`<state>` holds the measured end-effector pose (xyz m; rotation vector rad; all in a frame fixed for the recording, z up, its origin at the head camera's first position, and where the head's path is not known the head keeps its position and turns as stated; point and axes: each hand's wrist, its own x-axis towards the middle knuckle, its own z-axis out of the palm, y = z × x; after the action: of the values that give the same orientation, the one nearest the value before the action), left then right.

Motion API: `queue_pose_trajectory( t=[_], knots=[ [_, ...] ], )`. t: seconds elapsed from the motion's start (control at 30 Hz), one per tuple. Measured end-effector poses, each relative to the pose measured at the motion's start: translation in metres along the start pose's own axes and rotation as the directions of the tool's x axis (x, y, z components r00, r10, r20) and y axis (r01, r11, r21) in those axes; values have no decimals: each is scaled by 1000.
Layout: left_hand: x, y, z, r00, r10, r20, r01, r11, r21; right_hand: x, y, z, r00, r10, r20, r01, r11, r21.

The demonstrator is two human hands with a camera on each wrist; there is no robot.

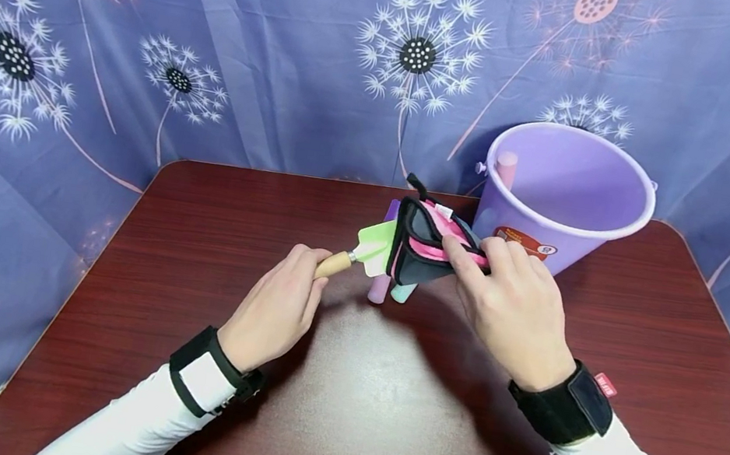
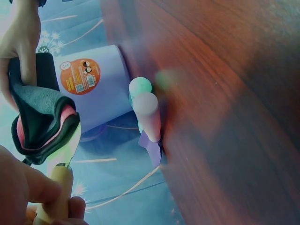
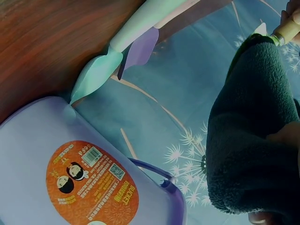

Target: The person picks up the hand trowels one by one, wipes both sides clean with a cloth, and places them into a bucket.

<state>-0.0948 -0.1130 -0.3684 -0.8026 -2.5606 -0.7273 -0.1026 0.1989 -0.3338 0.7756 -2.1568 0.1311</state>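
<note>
My left hand [image 1: 313, 267] grips the wooden handle [image 1: 333, 264] of a small trowel with a pale green blade [image 1: 377, 243]. The right hand [image 1: 473, 263] pinches a folded black and pink cloth [image 1: 420, 247], which is wrapped over the blade's far end. Both are held just above the table. In the left wrist view the cloth [image 2: 42, 117] covers the blade above the handle [image 2: 54, 192]. In the right wrist view the cloth [image 3: 253, 140] fills the right side, and the handle [image 3: 288, 30] shows at the top corner.
A purple bucket [image 1: 564, 198] with an orange label stands behind the right hand, with a pink handle [image 1: 505, 166] sticking up inside. Two toy tools, one pink-handled [image 1: 379, 289] and one mint [image 1: 403, 292], lie on the dark wooden table [image 1: 379, 418] under the cloth. A floral curtain hangs behind.
</note>
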Motion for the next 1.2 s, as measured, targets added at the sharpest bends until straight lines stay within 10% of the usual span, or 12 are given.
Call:
queue_pose_trajectory(
  t=[0.63, 1.2],
  knots=[
    [10, 12, 5, 997, -82, 10, 82, 997, 4, -4, -13, 4, 986, 139, 91, -154, 970, 190],
    [17, 10, 0, 996, -89, -12, 89, 996, -11, 0, -8, 5, 996, 1, 90, -13, 990, 142]
  ],
)
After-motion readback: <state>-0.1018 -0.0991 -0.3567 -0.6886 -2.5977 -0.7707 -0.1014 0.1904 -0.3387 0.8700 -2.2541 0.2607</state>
